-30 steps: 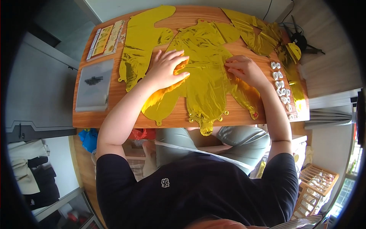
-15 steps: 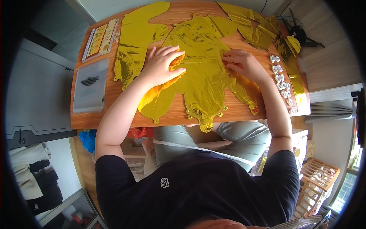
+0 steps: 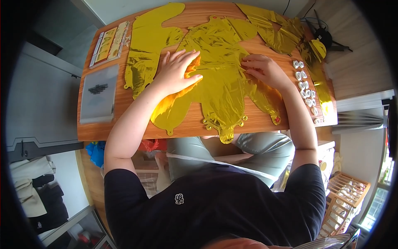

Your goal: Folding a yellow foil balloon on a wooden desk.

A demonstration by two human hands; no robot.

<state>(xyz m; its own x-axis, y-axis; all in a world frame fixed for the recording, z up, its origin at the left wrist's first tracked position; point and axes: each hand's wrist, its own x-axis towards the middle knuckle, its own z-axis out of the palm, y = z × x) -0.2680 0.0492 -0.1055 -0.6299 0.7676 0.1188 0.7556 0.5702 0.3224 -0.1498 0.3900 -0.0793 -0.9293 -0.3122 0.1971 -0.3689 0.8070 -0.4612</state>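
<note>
A wood-grained table fills the upper middle, its edges bowed by the lens; a pale wall stands beyond its far side. Left: a grey door with a dark handle. Lower left: a pale-framed cabinet with dark panes. Brown flooring runs between cabinet and table. Right, from top to bottom: a light wood-grain panel, a white ledge, a gathered grey curtain and a slatted wooden rack. Far right: a bright window — daylight shows through its panes.
</note>
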